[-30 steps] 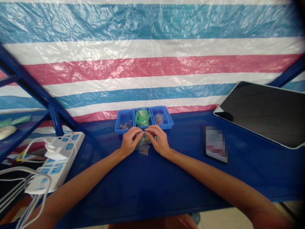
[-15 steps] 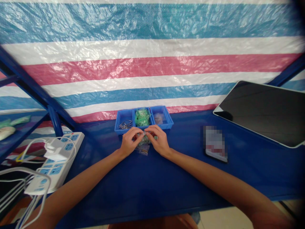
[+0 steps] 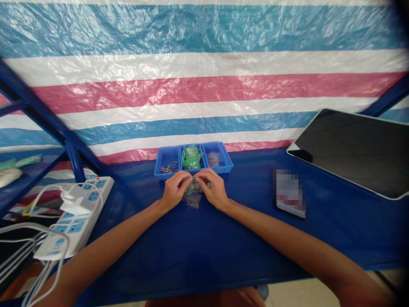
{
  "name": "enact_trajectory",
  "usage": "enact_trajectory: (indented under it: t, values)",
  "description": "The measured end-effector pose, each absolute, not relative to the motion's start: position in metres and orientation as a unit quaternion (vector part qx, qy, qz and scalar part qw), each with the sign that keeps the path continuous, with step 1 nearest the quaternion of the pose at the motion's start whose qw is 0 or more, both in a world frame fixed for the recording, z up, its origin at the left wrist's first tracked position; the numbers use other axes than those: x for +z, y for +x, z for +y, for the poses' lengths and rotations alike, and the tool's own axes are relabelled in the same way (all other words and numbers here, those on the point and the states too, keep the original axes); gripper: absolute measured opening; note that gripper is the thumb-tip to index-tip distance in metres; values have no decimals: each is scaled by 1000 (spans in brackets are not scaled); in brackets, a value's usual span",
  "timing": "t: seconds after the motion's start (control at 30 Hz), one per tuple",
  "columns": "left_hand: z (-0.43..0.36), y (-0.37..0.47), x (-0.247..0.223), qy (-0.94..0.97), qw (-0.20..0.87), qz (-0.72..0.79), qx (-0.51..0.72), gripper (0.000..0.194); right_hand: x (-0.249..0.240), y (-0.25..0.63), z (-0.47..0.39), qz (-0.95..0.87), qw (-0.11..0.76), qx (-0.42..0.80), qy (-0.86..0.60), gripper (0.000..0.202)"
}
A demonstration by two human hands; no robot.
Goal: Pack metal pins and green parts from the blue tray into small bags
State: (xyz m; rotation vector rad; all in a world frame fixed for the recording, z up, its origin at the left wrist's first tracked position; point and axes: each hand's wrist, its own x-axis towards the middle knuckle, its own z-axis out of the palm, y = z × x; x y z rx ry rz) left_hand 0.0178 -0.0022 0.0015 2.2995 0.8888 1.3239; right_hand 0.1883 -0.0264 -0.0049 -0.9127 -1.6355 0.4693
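Observation:
My left hand (image 3: 175,187) and my right hand (image 3: 212,188) meet over the blue table, fingers bent and thumbs pinching close together. Between them, a small clear plastic bag (image 3: 192,186) with greenish and metallic bits shows in part; both hands pinch its upper edge. Just below lies another clear bag (image 3: 193,201) with brownish slim pieces in it. Right behind my fingers stand three joined blue bins: the left bin (image 3: 159,164) holds loose metal screws or pins, the middle bin (image 3: 182,167) green packets, and the right bin (image 3: 227,160) clear bags.
A white power strip (image 3: 75,228) with a plugged charger (image 3: 76,200) and looping cables occupies the left side. A phone-like device (image 3: 290,194), partly blurred out, lies to the right. A large dark-screened panel (image 3: 358,149) is at far right. Striped plastic sheeting (image 3: 204,89) hangs behind the table.
My hands stay in nearly the same place, with only slight finger movement at the bag. The bins and other things have not moved on the table.

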Motion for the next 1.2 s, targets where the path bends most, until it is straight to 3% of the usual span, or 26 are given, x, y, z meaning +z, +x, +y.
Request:
enact_trajectory:
  t: [0.47,0.67,1.0,1.2]
  values:
    - [-3,18,2,798,132,297,507,8,-7,188,-26,-683,567,223,-403,24]
    - [-1,17,0,791,127,299,518,8,-5,189,-27,-703,559,205,-388,15]
    - [-3,16,-4,771,166,351,505,16,-6,189,-27,-700,568,194,-388,16]
    - [1,17,-12,725,232,341,552,23,-12,187,-27,-664,583,252,-395,30]
